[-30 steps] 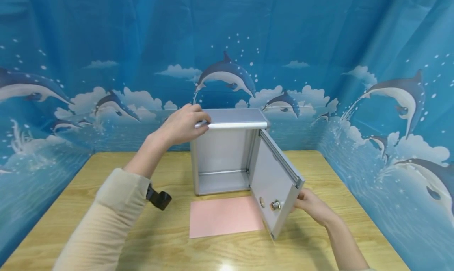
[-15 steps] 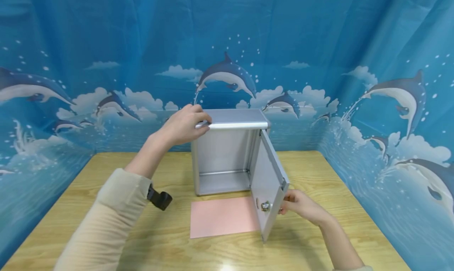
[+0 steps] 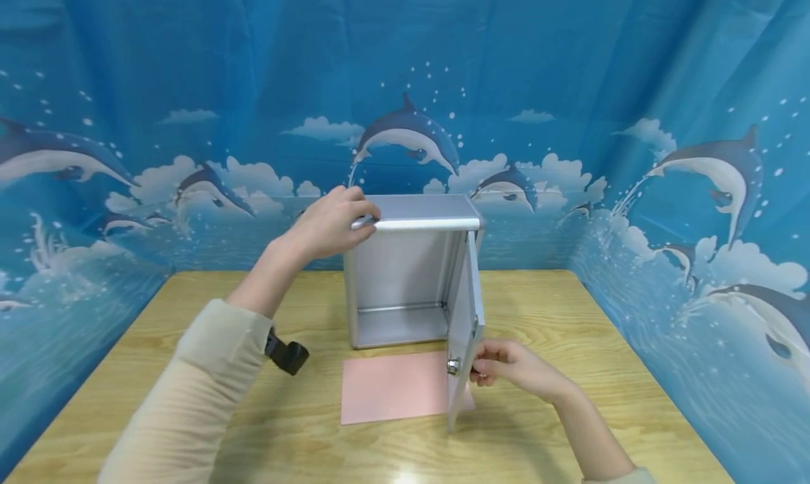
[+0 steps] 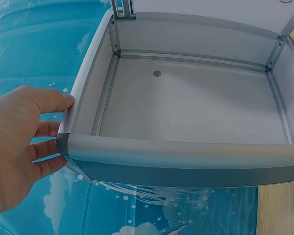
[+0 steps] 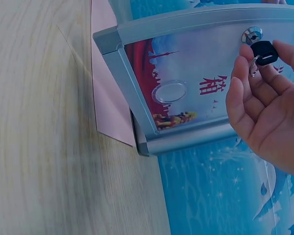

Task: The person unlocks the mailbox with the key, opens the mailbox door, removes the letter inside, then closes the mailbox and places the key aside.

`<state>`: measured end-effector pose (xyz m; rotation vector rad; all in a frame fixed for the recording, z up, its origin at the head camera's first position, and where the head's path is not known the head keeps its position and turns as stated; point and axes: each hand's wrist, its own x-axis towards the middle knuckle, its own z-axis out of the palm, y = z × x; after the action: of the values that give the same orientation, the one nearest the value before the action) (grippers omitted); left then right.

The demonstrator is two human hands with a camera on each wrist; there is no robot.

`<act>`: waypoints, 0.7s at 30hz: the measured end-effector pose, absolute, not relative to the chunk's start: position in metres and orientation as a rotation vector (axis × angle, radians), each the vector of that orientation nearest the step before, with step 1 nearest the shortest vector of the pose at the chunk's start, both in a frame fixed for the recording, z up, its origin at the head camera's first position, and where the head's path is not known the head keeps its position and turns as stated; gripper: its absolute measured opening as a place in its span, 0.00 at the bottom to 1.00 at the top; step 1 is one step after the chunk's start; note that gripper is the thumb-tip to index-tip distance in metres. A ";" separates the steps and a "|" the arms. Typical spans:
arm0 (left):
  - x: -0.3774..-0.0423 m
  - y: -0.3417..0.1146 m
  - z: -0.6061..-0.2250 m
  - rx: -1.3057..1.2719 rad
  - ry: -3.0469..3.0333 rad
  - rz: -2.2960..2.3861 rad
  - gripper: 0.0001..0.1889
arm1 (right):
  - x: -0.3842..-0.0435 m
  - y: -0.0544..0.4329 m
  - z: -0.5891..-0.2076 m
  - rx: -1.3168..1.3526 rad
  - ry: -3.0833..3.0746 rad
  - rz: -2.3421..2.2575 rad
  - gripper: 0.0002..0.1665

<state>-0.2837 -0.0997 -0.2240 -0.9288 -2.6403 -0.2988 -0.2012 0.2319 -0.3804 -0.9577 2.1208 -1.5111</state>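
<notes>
A silver lockable metal box (image 3: pixel 424 208) stands upright on the table with its front facing me. Its hinged door (image 3: pixel 465 308) is swung outward from the right side. My left hand (image 3: pixel 332 220) grips the upper left corner; in the left wrist view the thumb lies on the frame's front edge, fingers behind it. At the door's outer face, my right hand (image 3: pixel 515 368) pinches a black-headed key (image 5: pixel 264 52) with a small ring (image 5: pixel 254 66). The key sits at the round lock (image 5: pixel 253 34). The head view hides the key behind the door and fingers.
A pink sheet (image 3: pixel 392 389) lies on the wooden table (image 3: pixel 304 428) in front of the box, partly behind the door's lower edge. A blue dolphin-printed curtain (image 3: pixel 266 83) closes off the back and both sides.
The door has swung leftward, partway toward the box, with my right hand moving along with it. My left hand keeps its grip on the corner.
</notes>
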 end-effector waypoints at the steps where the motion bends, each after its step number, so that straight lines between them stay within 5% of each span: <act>1: -0.284 -0.100 -0.224 -0.933 -2.639 -0.302 0.12 | -0.201 0.230 -0.380 -0.970 2.118 -1.507 0.13; 21: -0.283 -0.099 -0.226 -0.926 -2.625 -0.291 0.11 | -0.198 0.189 -0.382 -1.027 2.196 -1.472 0.15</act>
<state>-0.2835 -0.0991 -0.2255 -0.9256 -2.6250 -0.2913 -0.1983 0.1888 -0.3822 -1.0268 2.1962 -1.4723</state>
